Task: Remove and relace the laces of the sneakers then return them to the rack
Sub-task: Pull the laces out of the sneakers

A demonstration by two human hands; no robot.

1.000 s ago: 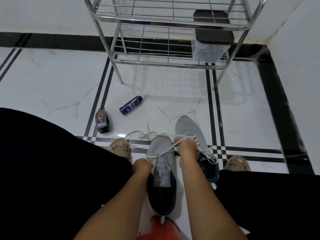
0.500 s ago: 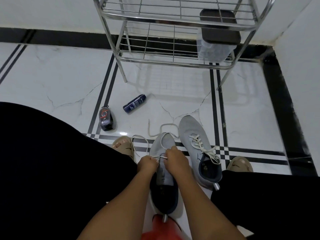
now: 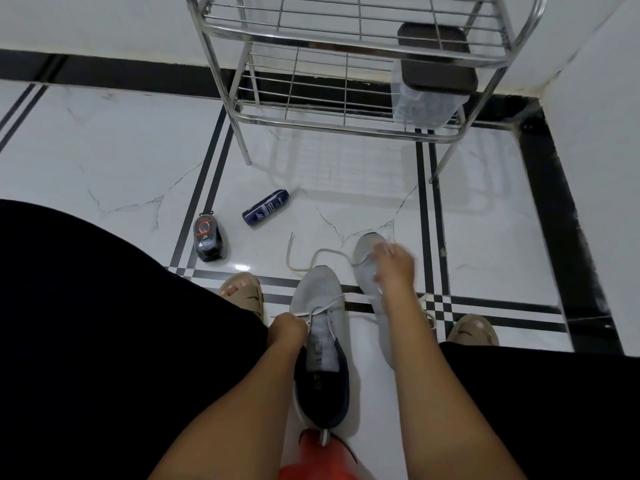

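Between the forearms, the grey knit sneaker with a dark navy collar [image 3: 320,327] lies toe-away on the white floor tiles; the left hand [image 3: 288,328] pinches its white lace [image 3: 313,263] at the lower eyelets. Half a second ago the right hand [image 3: 393,263] was pressed beside the left; now it has swung out over the second grey sneaker [image 3: 369,268], drawing the lace through, though its grip is too blurred to tell. Relacing looks early, with one crossing threaded. Beyond both hands stands the chrome wire rack [image 3: 346,126].
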